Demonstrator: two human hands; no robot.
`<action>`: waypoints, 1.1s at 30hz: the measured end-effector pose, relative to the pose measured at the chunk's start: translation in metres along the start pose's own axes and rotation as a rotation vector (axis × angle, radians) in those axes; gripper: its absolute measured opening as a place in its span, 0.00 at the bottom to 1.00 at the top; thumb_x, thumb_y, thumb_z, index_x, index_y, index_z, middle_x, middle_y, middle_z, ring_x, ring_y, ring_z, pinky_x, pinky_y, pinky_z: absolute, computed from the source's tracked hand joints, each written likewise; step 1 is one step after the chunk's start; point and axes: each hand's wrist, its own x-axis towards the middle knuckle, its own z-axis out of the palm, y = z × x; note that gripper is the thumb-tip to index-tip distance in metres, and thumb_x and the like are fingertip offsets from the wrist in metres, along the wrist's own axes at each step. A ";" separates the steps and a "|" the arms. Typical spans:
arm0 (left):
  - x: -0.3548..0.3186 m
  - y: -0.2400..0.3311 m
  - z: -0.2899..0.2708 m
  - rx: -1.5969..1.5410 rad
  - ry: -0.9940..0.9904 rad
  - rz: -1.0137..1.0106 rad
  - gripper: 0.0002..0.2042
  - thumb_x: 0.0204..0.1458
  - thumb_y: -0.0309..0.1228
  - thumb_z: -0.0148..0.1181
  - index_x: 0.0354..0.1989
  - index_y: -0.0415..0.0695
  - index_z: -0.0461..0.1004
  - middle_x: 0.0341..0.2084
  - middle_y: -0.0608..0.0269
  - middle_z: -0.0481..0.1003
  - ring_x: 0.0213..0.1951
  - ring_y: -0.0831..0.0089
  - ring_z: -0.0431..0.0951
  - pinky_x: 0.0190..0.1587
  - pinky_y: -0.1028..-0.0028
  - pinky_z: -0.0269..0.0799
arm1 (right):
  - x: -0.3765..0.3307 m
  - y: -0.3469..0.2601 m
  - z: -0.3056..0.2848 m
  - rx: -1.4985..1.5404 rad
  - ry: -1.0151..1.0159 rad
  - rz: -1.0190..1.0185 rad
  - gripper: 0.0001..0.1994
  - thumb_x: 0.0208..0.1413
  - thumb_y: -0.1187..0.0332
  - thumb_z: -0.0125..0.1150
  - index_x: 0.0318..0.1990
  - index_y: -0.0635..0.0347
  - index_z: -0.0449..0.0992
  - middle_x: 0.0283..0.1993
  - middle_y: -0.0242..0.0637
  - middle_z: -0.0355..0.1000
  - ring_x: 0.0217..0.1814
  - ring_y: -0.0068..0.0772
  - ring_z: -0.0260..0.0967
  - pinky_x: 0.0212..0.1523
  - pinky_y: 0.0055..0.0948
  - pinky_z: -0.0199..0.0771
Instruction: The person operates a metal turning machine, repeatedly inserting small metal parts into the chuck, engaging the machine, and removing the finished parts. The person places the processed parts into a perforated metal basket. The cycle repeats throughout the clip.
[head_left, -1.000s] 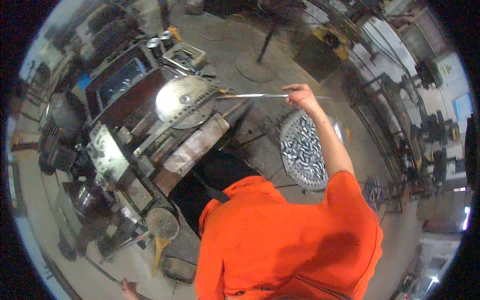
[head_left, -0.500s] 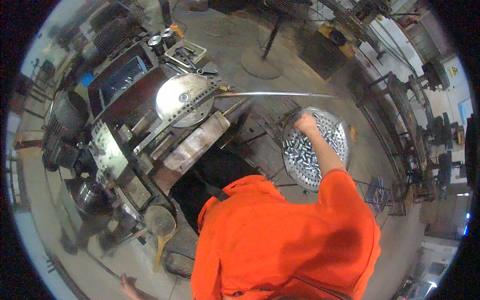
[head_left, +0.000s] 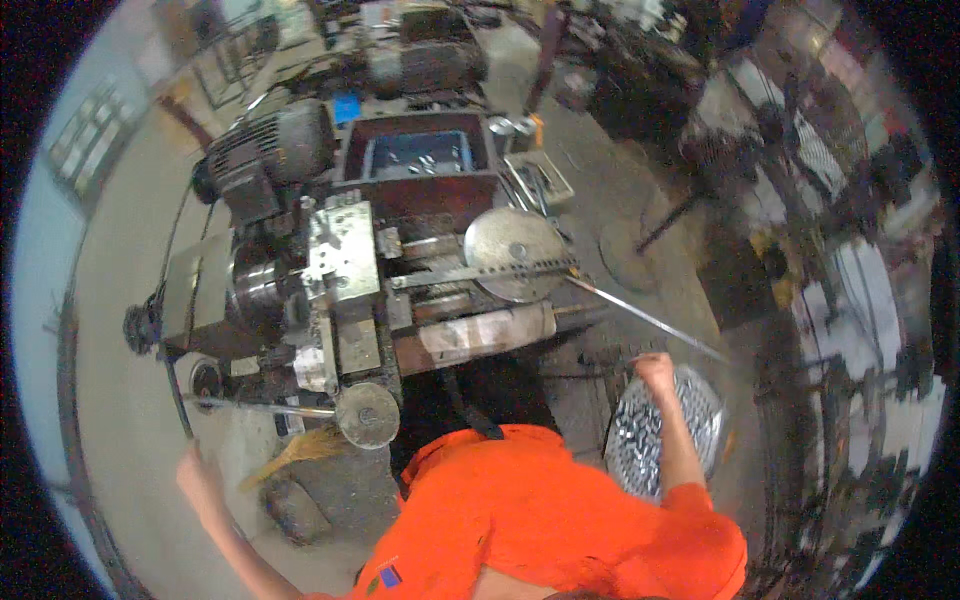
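Note:
My left hand (head_left: pixel 197 478), stretched out at the lower left, is closed round the end of a long dark lever (head_left: pixel 178 395) that comes off the machine (head_left: pixel 200 305). Motion blurs its fingers somewhat. On the other side, my right hand (head_left: pixel 656 372) makes a closed fist over the far edge of a round perforated metal tray (head_left: pixel 712 405). Many small shiny metal cylinders (head_left: pixel 637 437) lie heaped in that tray. Whatever the fist may hold is hidden. In front of me, the machine carries a large round metal disc (head_left: pixel 515 245) with a perforated bar across it.
A long bright rod (head_left: pixel 650 322) juts from the disc toward the tray. A smaller handwheel (head_left: pixel 367 415) with a rod stands at the near left, above a straw broom (head_left: pixel 290 455). Behind the machine are a blue-lined bin (head_left: pixel 420 155), a motor (head_left: pixel 265 145) and a tool tray (head_left: pixel 540 178).
The view has swung left, so the machine now sits more centrally. My right fist has lifted from among the cylinders to the tray's far edge. My left hand stays at the lever.

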 end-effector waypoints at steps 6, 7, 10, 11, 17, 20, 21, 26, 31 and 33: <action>0.057 0.202 -0.093 -0.966 -0.254 0.076 0.15 0.46 0.31 0.59 0.40 0.36 0.74 0.28 0.53 0.77 0.31 0.70 0.77 0.36 0.72 0.70 | -0.018 -0.248 0.074 0.188 -0.229 -0.665 0.15 0.30 0.72 0.57 0.32 0.58 0.79 0.43 0.44 0.69 0.45 0.41 0.67 0.45 0.31 0.67; 0.062 0.226 -0.079 -1.026 -0.283 0.169 0.14 0.47 0.34 0.58 0.40 0.38 0.75 0.28 0.53 0.77 0.29 0.67 0.77 0.34 0.71 0.71 | -0.018 -0.271 0.090 0.197 -0.232 -0.932 0.16 0.30 0.73 0.57 0.33 0.58 0.79 0.44 0.44 0.68 0.46 0.43 0.67 0.46 0.32 0.67; 0.067 0.294 -0.076 -1.082 -0.328 0.459 0.16 0.50 0.42 0.55 0.29 0.39 0.76 0.21 0.53 0.75 0.23 0.64 0.76 0.28 0.69 0.69 | -0.037 -0.350 0.109 0.286 -0.241 -1.200 0.17 0.30 0.72 0.57 0.35 0.59 0.77 0.46 0.46 0.67 0.45 0.45 0.66 0.45 0.34 0.67; 0.063 0.302 -0.073 -1.075 -0.405 0.434 0.18 0.51 0.44 0.54 0.27 0.38 0.75 0.18 0.56 0.74 0.21 0.66 0.74 0.26 0.69 0.68 | -0.042 -0.370 0.111 0.261 -0.246 -1.262 0.17 0.29 0.71 0.57 0.34 0.59 0.77 0.46 0.46 0.66 0.44 0.46 0.66 0.45 0.35 0.67; 0.050 0.298 -0.061 -1.418 -0.528 0.327 0.17 0.52 0.41 0.55 0.24 0.36 0.74 0.14 0.63 0.73 0.21 0.79 0.72 0.23 0.76 0.66 | -0.046 -0.395 0.117 0.180 -0.247 -1.391 0.10 0.29 0.71 0.58 0.26 0.58 0.75 0.43 0.44 0.67 0.40 0.46 0.65 0.40 0.37 0.69; 0.048 0.291 -0.060 -1.417 -0.609 0.332 0.16 0.52 0.39 0.56 0.23 0.36 0.74 0.14 0.64 0.73 0.20 0.80 0.72 0.23 0.77 0.66 | -0.042 -0.392 0.120 0.120 -0.316 -1.423 0.10 0.29 0.70 0.59 0.26 0.56 0.76 0.41 0.43 0.68 0.36 0.45 0.65 0.37 0.37 0.69; 0.048 0.286 -0.062 -1.390 -0.632 0.339 0.16 0.51 0.39 0.56 0.23 0.36 0.74 0.15 0.64 0.73 0.20 0.80 0.72 0.23 0.77 0.66 | -0.040 -0.392 0.121 0.087 -0.359 -1.429 0.11 0.28 0.69 0.59 0.26 0.55 0.76 0.40 0.42 0.69 0.36 0.44 0.65 0.37 0.37 0.69; 0.053 0.270 -0.067 -1.385 -0.674 0.417 0.15 0.51 0.38 0.56 0.25 0.35 0.74 0.16 0.61 0.73 0.20 0.78 0.71 0.24 0.75 0.66 | -0.038 -0.413 0.122 -0.001 -0.437 -1.578 0.10 0.28 0.69 0.59 0.25 0.57 0.76 0.35 0.40 0.69 0.34 0.40 0.64 0.33 0.35 0.68; 0.059 0.199 -0.067 -0.926 -0.469 0.535 0.17 0.47 0.38 0.58 0.41 0.39 0.72 0.29 0.50 0.76 0.34 0.59 0.77 0.36 0.65 0.70 | -0.024 -0.454 0.132 -0.310 -0.607 -1.550 0.13 0.29 0.68 0.59 0.29 0.56 0.78 0.37 0.42 0.71 0.35 0.43 0.66 0.35 0.37 0.69; 0.056 0.152 -0.075 -0.816 -0.384 0.295 0.17 0.45 0.36 0.59 0.43 0.40 0.71 0.29 0.48 0.75 0.35 0.56 0.76 0.35 0.63 0.70 | -0.002 -0.468 0.150 -0.276 -0.514 -1.564 0.14 0.28 0.67 0.59 0.29 0.56 0.78 0.38 0.41 0.71 0.38 0.45 0.68 0.37 0.38 0.70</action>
